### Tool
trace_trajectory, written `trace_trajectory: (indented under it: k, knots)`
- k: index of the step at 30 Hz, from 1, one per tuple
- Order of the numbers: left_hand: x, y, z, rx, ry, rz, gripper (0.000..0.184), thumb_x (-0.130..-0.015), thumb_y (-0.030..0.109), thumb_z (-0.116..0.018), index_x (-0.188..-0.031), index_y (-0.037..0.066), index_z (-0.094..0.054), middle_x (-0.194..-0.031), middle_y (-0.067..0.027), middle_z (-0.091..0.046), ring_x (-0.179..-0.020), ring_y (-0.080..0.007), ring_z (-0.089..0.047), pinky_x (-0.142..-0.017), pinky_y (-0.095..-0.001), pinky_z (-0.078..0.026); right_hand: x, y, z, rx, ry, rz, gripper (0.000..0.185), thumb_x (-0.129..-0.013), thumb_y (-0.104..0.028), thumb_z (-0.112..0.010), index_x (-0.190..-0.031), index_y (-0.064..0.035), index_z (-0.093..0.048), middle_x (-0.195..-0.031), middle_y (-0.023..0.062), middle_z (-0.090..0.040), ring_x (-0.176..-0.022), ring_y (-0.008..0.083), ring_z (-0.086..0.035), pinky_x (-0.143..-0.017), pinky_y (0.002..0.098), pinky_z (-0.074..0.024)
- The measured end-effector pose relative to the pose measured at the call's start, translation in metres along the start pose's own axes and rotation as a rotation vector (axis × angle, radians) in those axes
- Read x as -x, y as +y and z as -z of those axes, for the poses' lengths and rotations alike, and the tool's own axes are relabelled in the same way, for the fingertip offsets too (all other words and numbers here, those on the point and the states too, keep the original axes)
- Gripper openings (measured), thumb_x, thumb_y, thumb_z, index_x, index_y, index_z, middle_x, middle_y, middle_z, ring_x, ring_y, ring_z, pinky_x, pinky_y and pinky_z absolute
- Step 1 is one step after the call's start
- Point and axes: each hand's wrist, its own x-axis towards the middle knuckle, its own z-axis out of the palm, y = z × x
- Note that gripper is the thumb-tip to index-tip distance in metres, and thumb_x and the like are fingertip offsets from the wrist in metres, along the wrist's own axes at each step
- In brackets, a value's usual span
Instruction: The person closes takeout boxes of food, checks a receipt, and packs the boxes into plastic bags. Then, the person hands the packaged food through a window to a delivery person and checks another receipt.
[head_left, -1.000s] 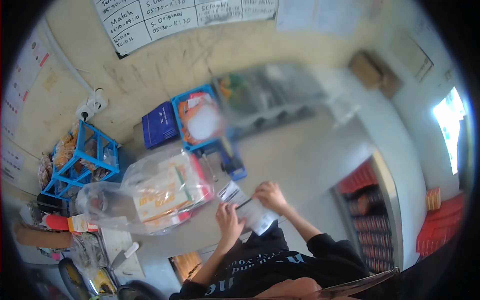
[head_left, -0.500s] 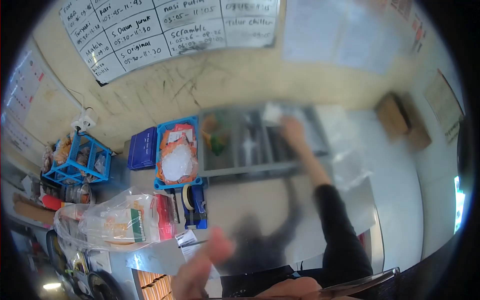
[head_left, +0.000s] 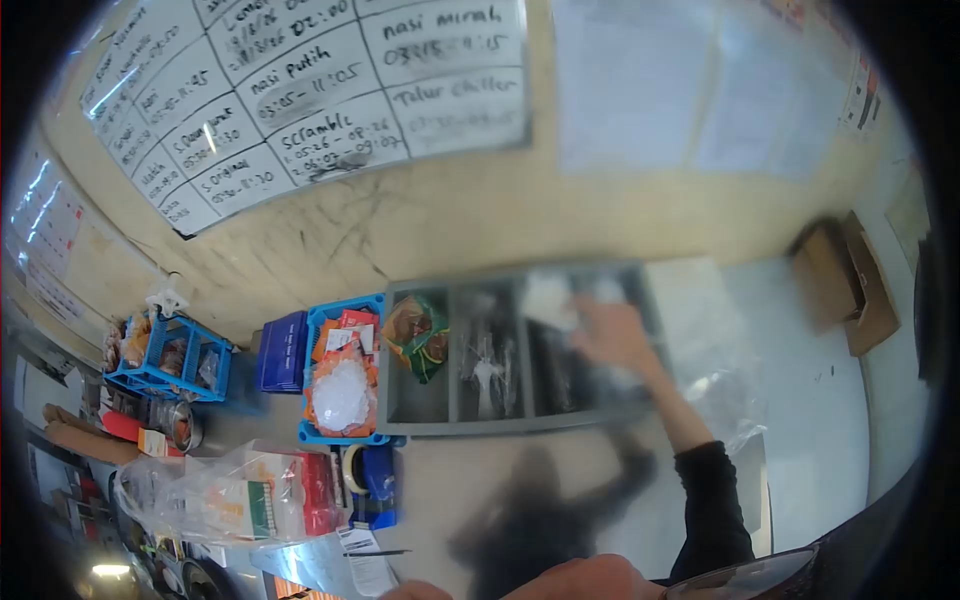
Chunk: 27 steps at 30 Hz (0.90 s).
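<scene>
My right hand (head_left: 612, 332) reaches into the right part of a grey divided tray (head_left: 500, 428), beside a blurred white item (head_left: 550, 300). Motion smears its fingers, so its grip cannot be made out. Only a small part of my left hand (head_left: 415, 592) shows at the bottom edge, its fingers hidden. Just left of it lies a printed paper slip (head_left: 372, 572), with a thin dark pen-like stick (head_left: 385, 552) across it. Other tray compartments hold a green and orange packet (head_left: 418, 335) and clear-wrapped utensils (head_left: 487, 372).
Left of the tray are a blue basket (head_left: 308, 425) of sachets, blue boxes (head_left: 283, 352), a tape dispenser (head_left: 376, 480) and a plastic bag of boxes (head_left: 250, 495). An open cardboard box (head_left: 835, 275) stands at right, below wall papers and a whiteboard (head_left: 330, 110).
Both hands were at the printed slip a second ago. My right hand has since moved up into the tray; my left has dropped to the bottom edge. The slip now lies on the counter. The view has shifted.
</scene>
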Motion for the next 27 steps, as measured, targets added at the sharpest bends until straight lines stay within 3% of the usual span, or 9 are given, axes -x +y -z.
trace_trajectory:
  k: [2,6,13,18,20,21,23,25,27]
  knots:
    - [-0.004,-0.019,0.004,-0.008,0.029,0.053,0.021,-0.090,0.025,-0.048,-0.108,0.013,-0.051,-0.098,-0.0040,-0.057,-0.098,-0.0241,-0.051,-0.086,-0.0431,-0.038,-0.008,-0.006,-0.009,0.402,-0.223,0.125,0.010,-0.076,-0.020,-0.058,-0.082,-0.0141,-0.062,-0.057,0.0099,-0.059,-0.059,0.0265,-0.062,-0.054,0.0371,-0.0475]
    - [-0.007,-0.057,0.012,-0.025,0.035,0.189,0.017,-0.089,0.021,-0.049,-0.102,0.010,-0.054,-0.093,-0.0044,-0.057,-0.090,-0.0200,-0.052,-0.081,-0.0362,-0.039,-0.021,0.047,-0.068,0.649,-0.305,0.138,0.010,-0.071,-0.025,-0.064,-0.075,-0.0164,-0.065,-0.060,0.0103,-0.061,-0.060,0.0272,-0.062,-0.054,0.0384,-0.0471]
    - [-0.005,-0.178,0.024,-0.123,0.096,0.560,0.012,-0.087,0.014,-0.052,-0.091,0.005,-0.058,-0.085,-0.0052,-0.058,-0.076,-0.0128,-0.053,-0.072,-0.0243,-0.041,-0.004,0.047,-0.031,0.090,-0.176,-0.073,0.017,-0.069,-0.026,-0.071,-0.069,-0.0117,-0.063,-0.071,0.0096,-0.064,-0.066,0.0262,-0.063,-0.057,0.0372,-0.0474]
    - [0.018,-0.243,0.044,-0.261,0.107,0.788,0.038,-0.087,0.014,-0.058,-0.121,0.002,-0.047,-0.112,-0.0089,-0.054,-0.100,-0.0180,-0.053,-0.090,-0.0288,-0.041,0.007,0.043,-0.013,-0.438,-0.023,-0.086,0.019,-0.069,-0.017,-0.074,-0.071,-0.0063,-0.058,-0.076,0.0077,-0.063,-0.074,0.0184,-0.063,-0.062,0.0306,-0.0466]
    - [0.017,-0.237,0.031,-0.421,0.077,0.599,0.048,-0.085,0.015,-0.060,-0.127,0.003,-0.040,-0.120,-0.0088,-0.048,-0.104,-0.0184,-0.051,-0.090,-0.0283,-0.040,0.021,0.007,0.014,-0.568,0.033,-0.254,0.016,-0.072,-0.008,-0.070,-0.074,-0.0049,-0.055,-0.071,0.0049,-0.060,-0.077,0.0136,-0.061,-0.066,0.0278,-0.0456]
    - [0.017,-0.233,0.023,-0.578,0.047,0.411,0.058,-0.083,0.015,-0.062,-0.133,0.003,-0.034,-0.129,-0.0087,-0.042,-0.108,-0.0189,-0.049,-0.091,-0.0279,-0.039,0.028,-0.016,0.025,-0.569,0.021,-0.254,0.016,-0.072,-0.008,-0.070,-0.074,-0.0049,-0.055,-0.071,0.0049,-0.060,-0.077,0.0136,-0.061,-0.066,0.0278,-0.0456]
    - [0.019,-0.230,0.014,-0.577,-0.074,0.375,0.061,-0.084,0.012,-0.059,-0.136,0.007,-0.028,-0.130,-0.0077,-0.040,-0.111,-0.0172,-0.047,-0.092,-0.0281,-0.039,0.042,-0.060,0.036,-0.713,-0.361,-0.268,0.012,-0.074,-0.007,-0.067,-0.076,-0.0036,-0.055,-0.072,0.0047,-0.058,-0.077,0.0113,-0.059,-0.067,0.0274,-0.0451]
    - [0.029,-0.230,0.010,-0.577,-0.201,0.335,0.065,-0.084,0.008,-0.057,-0.139,0.010,-0.023,-0.131,-0.0068,-0.039,-0.114,-0.0156,-0.044,-0.092,-0.0284,-0.039,0.044,-0.068,0.028,-0.756,-0.418,-0.256,0.013,-0.075,-0.009,-0.067,-0.078,-0.0036,-0.056,-0.074,0.0052,-0.059,-0.077,0.0125,-0.059,-0.068,0.0281,-0.0444]
    - [0.044,-0.237,0.014,-0.223,0.003,0.646,0.066,-0.082,0.001,-0.053,-0.140,0.010,-0.022,-0.130,-0.0056,-0.039,-0.111,-0.0144,-0.046,-0.091,-0.0278,-0.040,0.035,-0.062,0.017,-0.703,-0.358,-0.068,0.018,-0.074,-0.014,-0.069,-0.084,-0.0038,-0.059,-0.078,0.0069,-0.060,-0.080,0.0174,-0.059,-0.072,0.0304,-0.0433]
